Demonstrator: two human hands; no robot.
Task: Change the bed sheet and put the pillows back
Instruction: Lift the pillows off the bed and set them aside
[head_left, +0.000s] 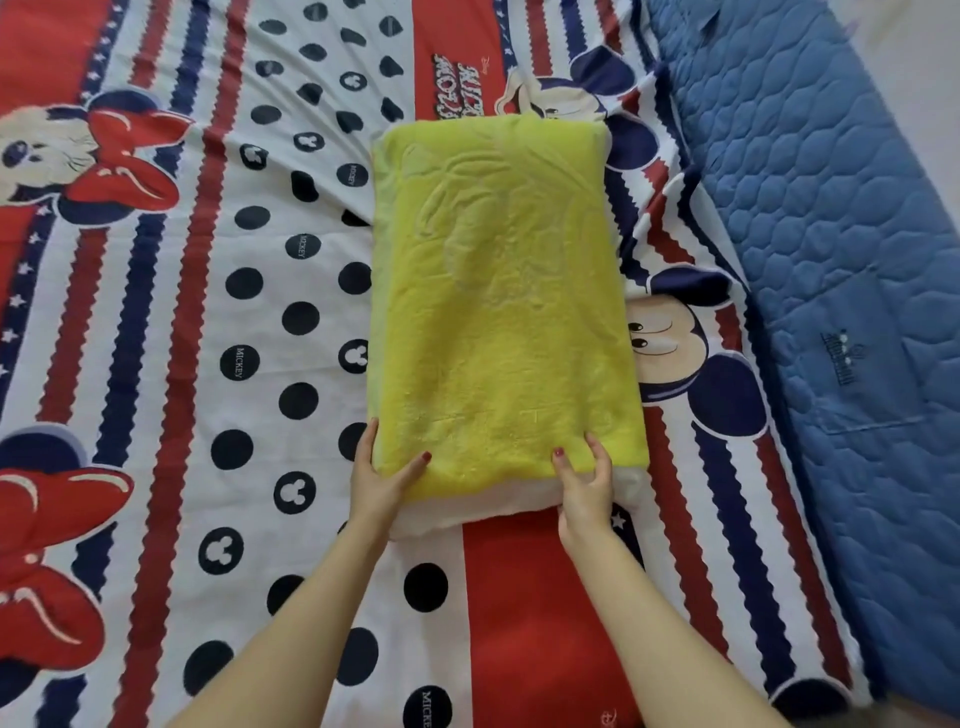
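Cartoon-print bed sheet (208, 312) is lying spread (quilted blue mattress (831, 260) peeking right); left hand (382, 480) and right hand (584, 480) are gripping the yellow pillow (498, 291), fingers curled round its near end.

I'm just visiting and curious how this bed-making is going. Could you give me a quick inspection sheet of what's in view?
Surface: cartoon-print bed sheet spread over the bed, some creases near the pillow.
Job's things: yellow-covered pillow lying on the sheet, white end showing nearest the person.
Clutter: nothing seen.
Hands: left hand and right hand both grip the pillow's near end.
Cables: nothing seen.
Surroundings: blue quilted pad along the sheet's right edge.
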